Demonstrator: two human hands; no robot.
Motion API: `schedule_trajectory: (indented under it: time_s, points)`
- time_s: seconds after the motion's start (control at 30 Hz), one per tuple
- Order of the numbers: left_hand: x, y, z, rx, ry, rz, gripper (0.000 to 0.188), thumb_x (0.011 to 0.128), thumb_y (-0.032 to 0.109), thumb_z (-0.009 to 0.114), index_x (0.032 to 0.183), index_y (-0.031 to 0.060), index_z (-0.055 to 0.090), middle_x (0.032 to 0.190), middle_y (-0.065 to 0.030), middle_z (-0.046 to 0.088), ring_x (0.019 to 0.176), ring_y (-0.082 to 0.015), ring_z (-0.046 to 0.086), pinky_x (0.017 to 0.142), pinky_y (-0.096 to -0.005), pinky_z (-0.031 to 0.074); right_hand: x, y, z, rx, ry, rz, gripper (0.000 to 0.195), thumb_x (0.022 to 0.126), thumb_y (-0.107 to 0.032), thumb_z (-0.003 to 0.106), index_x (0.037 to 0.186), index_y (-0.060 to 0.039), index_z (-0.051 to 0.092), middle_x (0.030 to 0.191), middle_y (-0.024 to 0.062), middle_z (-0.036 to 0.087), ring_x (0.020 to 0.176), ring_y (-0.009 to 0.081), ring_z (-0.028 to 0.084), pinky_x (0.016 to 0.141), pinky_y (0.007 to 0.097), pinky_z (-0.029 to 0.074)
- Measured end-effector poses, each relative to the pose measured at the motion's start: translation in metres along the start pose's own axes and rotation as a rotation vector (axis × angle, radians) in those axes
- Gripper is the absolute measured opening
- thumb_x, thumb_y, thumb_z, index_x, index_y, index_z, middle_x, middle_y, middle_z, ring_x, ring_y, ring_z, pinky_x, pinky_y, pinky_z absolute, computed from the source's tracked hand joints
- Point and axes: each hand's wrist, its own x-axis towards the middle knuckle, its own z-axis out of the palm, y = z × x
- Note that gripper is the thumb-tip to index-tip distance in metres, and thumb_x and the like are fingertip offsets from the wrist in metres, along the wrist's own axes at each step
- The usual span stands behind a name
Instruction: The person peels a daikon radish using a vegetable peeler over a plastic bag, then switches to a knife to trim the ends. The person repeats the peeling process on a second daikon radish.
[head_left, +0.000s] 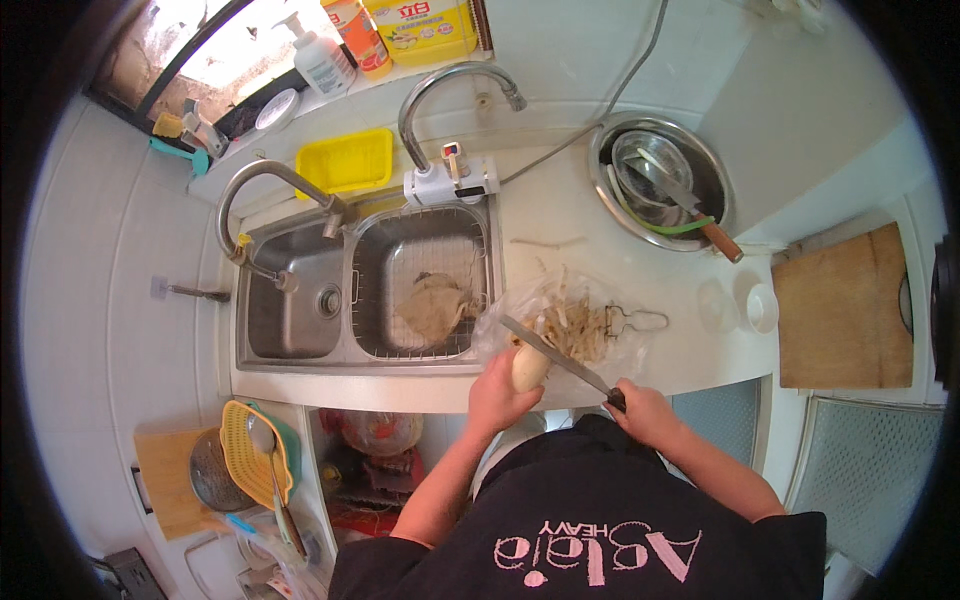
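Note:
A pale peeled root vegetable or tuber is gripped in my left hand over the counter's front edge. My right hand holds the dark handle of a narrow kitchen knife. The blade points up and left, lying across the far end of the vegetable; whether it cuts in cannot be told. Just beyond sits a clear plastic bag spread flat, with a heap of brownish peelings on it. A wire-handled peeler rests at the right side of the peelings.
Left of my hands is a double steel sink with a wire rack and a beige cloth. A steel basin at the back right holds a bowl and a cleaver. A white cup stands near a wooden board.

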Motion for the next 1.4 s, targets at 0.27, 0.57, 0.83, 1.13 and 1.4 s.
schedule_trajectory:
  time_s: [0.27, 0.57, 0.83, 1.13, 1.4]
  points:
    - [0.003, 0.011, 0.004, 0.077, 0.074, -0.045, 0.058, 0.060, 0.020, 0.068, 0.112, 0.0065, 0.046, 0.096, -0.0153, 0.053, 0.087, -0.0325, 0.053, 0.073, -0.0395, 0.045, 0.006, -0.010, -0.014, 0.190, -0.106, 0.052, 0.029, 0.078, -0.029, 0.059, 0.085, -0.0013, 0.051, 0.075, 0.0206, 0.058, 0.073, 0.0371, 0.056, 0.064, 0.0426, 0.043]
    - [0.005, 0.012, 0.009, 0.055, 0.142, -0.036, 0.055, 0.060, 0.017, 0.068, 0.111, 0.0061, 0.047, 0.094, -0.0151, 0.053, 0.086, -0.0326, 0.053, 0.072, -0.0396, 0.045, -0.002, -0.022, -0.020, -0.012, -0.019, 0.035, 0.028, 0.079, -0.027, 0.057, 0.083, -0.0005, 0.048, 0.070, 0.0215, 0.057, 0.067, 0.0399, 0.056, 0.060, 0.0455, 0.044]
    - [0.004, 0.004, 0.014, 0.218, 0.224, 0.026, 0.054, 0.060, 0.014, 0.067, 0.110, 0.0057, 0.047, 0.093, -0.0151, 0.052, 0.083, -0.0333, 0.054, 0.069, -0.0392, 0.045, 0.014, -0.026, -0.010, 0.011, -0.029, 0.083, 0.028, 0.080, -0.026, 0.056, 0.084, 0.0001, 0.048, 0.071, 0.0229, 0.057, 0.070, 0.0402, 0.056, 0.061, 0.0467, 0.043]
    - [0.004, 0.003, 0.018, 0.118, 0.272, -0.011, 0.053, 0.061, 0.014, 0.067, 0.109, 0.0044, 0.046, 0.093, -0.0151, 0.052, 0.084, -0.0328, 0.053, 0.070, -0.0383, 0.045, 0.021, -0.029, -0.018, 0.218, -0.079, 0.046, 0.031, 0.078, -0.027, 0.058, 0.084, 0.0015, 0.049, 0.075, 0.0227, 0.057, 0.072, 0.0390, 0.056, 0.063, 0.0440, 0.044]
    - [0.004, 0.008, 0.017, 0.148, 0.288, 0.015, 0.054, 0.060, 0.014, 0.067, 0.109, 0.0052, 0.047, 0.094, -0.0153, 0.052, 0.085, -0.0331, 0.053, 0.071, -0.0387, 0.045, 0.021, -0.033, -0.020, -0.027, -0.020, 0.042, 0.028, 0.079, -0.025, 0.056, 0.084, 0.0004, 0.048, 0.072, 0.0218, 0.058, 0.070, 0.0400, 0.056, 0.062, 0.0466, 0.043]
